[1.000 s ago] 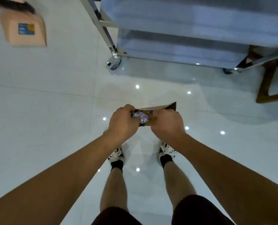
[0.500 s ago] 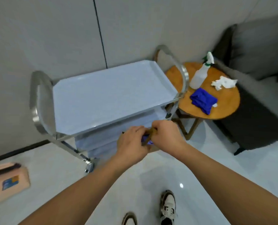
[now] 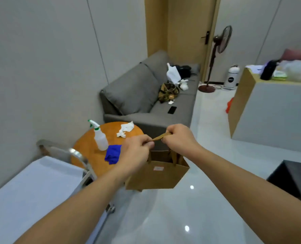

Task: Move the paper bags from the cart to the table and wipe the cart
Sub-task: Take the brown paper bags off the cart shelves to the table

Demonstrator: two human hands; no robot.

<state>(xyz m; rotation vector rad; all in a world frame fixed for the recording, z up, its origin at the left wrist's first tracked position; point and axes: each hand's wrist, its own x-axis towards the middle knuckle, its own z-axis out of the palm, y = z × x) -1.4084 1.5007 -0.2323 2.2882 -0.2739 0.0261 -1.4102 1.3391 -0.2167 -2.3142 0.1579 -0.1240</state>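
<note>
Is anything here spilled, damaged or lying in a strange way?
Nothing looks spilled or damaged. The paper bag hangs tilted below both hands, the left hand and right hand pinching its handle. A crumpled white tissue lies loose on the round table.

Even, soft indoor light; ceiling spots are mirrored as glare dots on the glossy floor point(image 3: 190, 208). Slight motion blur overall. Walls are bowed above it by wide-angle distortion.

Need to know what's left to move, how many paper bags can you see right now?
1. The paper bag hangs by its handles from the left hand and right hand, above the floor. Others may be out of view.
</note>
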